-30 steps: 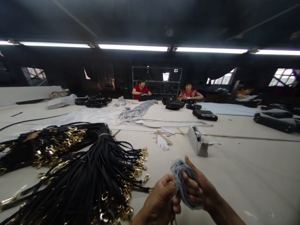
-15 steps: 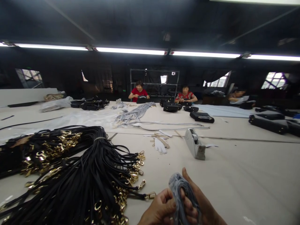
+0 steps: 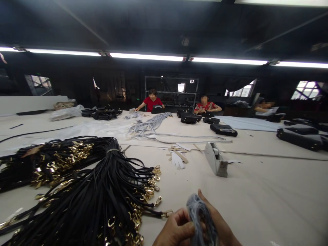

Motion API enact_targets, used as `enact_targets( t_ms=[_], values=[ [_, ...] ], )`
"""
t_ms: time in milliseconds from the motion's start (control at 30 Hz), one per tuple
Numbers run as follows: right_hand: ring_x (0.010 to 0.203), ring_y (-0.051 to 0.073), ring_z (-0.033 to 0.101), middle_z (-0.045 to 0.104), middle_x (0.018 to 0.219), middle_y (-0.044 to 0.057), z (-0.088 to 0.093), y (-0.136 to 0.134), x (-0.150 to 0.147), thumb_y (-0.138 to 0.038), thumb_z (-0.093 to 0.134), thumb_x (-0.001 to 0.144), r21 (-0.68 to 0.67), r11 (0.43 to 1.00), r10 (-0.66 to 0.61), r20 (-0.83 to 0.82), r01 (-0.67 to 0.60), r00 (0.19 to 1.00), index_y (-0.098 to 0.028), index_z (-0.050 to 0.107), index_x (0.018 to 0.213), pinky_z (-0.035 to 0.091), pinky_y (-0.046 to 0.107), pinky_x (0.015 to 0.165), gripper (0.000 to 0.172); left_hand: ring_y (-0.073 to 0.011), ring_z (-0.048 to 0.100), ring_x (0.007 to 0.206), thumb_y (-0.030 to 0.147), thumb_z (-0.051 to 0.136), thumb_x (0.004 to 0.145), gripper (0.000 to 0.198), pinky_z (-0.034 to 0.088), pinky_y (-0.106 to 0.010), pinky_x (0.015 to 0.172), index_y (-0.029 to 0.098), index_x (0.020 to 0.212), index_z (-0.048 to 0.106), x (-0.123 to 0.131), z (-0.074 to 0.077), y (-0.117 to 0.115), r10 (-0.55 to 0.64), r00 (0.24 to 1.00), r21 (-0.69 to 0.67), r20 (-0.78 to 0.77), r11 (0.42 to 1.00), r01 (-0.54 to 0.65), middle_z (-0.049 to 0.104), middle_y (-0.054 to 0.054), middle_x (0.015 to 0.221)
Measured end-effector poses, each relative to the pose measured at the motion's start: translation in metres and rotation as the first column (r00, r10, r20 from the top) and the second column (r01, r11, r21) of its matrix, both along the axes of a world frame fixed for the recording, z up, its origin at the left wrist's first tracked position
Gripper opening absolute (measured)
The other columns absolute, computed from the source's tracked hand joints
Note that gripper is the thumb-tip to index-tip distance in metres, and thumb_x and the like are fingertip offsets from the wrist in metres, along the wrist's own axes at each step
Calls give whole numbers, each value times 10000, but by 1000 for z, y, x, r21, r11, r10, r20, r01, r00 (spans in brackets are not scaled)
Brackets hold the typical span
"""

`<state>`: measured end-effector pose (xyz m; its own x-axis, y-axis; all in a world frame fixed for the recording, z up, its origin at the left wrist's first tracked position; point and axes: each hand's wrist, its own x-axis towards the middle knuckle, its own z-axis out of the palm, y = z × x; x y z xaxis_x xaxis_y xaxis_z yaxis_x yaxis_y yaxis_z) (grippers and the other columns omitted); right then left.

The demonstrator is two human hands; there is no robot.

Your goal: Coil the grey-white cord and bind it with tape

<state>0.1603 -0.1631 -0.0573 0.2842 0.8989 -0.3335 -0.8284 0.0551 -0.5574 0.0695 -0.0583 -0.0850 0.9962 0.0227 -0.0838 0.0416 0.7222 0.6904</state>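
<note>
At the bottom edge my right hand (image 3: 217,225) is wrapped round a coiled grey strap (image 3: 198,213), thumb up along its side. My left hand (image 3: 175,230) pinches the same coil from the left with closed fingers. Both hands are cut off by the frame's lower edge. Just left of them lies a big bundle of black straps (image 3: 102,198) with gold clasps (image 3: 150,188), one clasp almost touching my left hand.
A grey tape dispenser (image 3: 216,160) stands beyond my hands, with white paper pieces (image 3: 176,158) beside it. Further back lie grey straps (image 3: 150,123) and black bags (image 3: 223,129). Other people (image 3: 153,100) sit working at the table's far side.
My hands and the grey coil have sunk lower in the view as the camera tilted up; the right thumb stays raised. The black straps have not moved.
</note>
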Motion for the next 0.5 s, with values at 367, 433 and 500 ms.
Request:
enact_targets(
  t_ms=[367, 433, 500],
  values=[
    [600, 193, 594, 611, 662, 16, -19, 40, 46, -734, 580, 737, -46, 865, -259, 812, 499, 524, -177, 593, 860, 497, 320, 583, 571, -169, 549, 753, 185, 681, 674, 67, 384, -267, 649, 172, 715, 630, 8, 54, 36, 179, 977, 993, 115, -58, -106, 606, -10, 829],
    [836, 258, 641, 677, 832, 82, 1, 40, 67, -753, 551, 752, -13, 845, -240, 884, 534, 402, -153, 630, 957, 505, 393, 807, 639, -211, 588, 808, 186, 672, 714, 83, 434, -310, 714, 169, 795, 667, 21, 53, 43, 100, 979, 892, 176, -438, -116, 658, -58, 910],
    [1056, 293, 603, 689, 1025, 118, 25, 38, 86, -750, 509, 795, 27, 828, -242, 918, 560, 313, -161, 627, 1095, 417, 437, 996, 672, -250, 612, 860, 167, 669, 736, 116, 471, -357, 773, 152, 849, 690, 38, 44, 48, 29, 983, 809, 179, -573, -131, 683, -97, 939]
  ],
)
